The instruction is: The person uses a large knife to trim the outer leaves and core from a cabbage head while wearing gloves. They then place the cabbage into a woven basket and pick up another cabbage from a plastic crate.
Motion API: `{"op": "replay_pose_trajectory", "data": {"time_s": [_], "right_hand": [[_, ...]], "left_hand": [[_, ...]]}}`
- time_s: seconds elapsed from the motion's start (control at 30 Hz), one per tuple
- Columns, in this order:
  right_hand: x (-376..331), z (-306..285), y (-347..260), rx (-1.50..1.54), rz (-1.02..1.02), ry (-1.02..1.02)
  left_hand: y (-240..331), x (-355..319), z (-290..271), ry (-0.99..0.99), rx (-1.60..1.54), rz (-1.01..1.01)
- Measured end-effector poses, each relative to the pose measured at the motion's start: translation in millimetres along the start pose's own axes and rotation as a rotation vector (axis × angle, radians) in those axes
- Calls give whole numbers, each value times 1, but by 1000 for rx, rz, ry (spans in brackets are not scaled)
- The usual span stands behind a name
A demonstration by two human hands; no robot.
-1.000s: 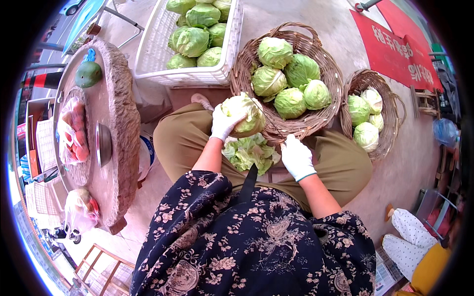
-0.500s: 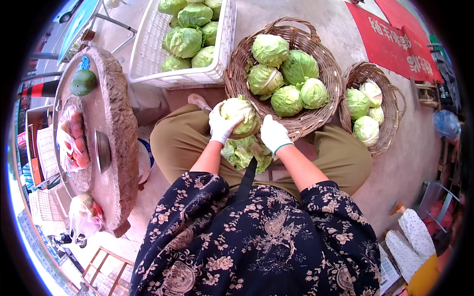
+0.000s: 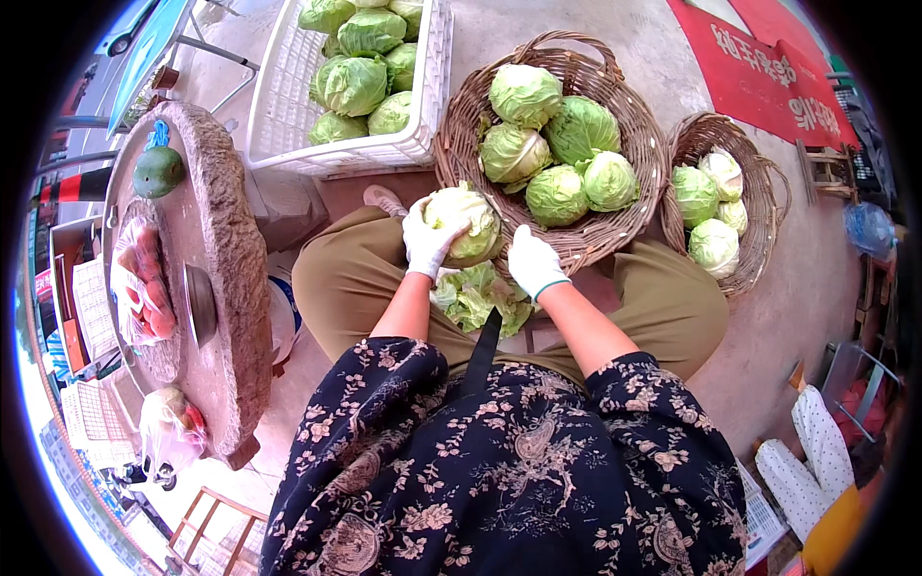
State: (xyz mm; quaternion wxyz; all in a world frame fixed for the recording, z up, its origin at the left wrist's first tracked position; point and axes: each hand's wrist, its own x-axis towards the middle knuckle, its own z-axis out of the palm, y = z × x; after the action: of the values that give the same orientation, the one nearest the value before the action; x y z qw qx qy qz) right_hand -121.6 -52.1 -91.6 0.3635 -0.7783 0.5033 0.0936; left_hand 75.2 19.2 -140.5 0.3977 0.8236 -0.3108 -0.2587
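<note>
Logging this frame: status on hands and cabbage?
Left hand gripping cabbage over lap. Right hand on its lower right side. Loose leaves beneath, big basket just ahead.

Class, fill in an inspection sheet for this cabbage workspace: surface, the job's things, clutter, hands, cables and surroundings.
Surface: concrete floor; the person sits with their lap over it.
Job's things: cabbage held over the lap; large wicker basket with five cabbages; loose leaves on the lap.
Clutter: small wicker basket of pale cabbages; white crate of greener ones.
Hands: left hand, gloved, grip on the cabbage; right hand, gloved, at its lower right side, contact unclear.
Cables: nothing seen.
Surroundings: round stone slab with bagged items; red banner.
</note>
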Motion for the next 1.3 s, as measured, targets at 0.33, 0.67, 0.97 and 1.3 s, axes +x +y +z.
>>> {"op": "replay_pose_trajectory", "data": {"time_s": [0.33, 0.67, 0.97, 1.3], "right_hand": [[9, 13, 2, 21, 40, 14], [-19, -45, 10, -80, 90, 264], [27, -60, 52, -494, 176, 486], [81, -20, 52, 584, 525, 275]], "left_hand": [[1, 7, -3, -16, -119, 13], [-38, 15, -35, 284, -840, -241], [-1, 34, -26, -89, -515, -353], [28, 61, 42, -272, -390, -124]]}}
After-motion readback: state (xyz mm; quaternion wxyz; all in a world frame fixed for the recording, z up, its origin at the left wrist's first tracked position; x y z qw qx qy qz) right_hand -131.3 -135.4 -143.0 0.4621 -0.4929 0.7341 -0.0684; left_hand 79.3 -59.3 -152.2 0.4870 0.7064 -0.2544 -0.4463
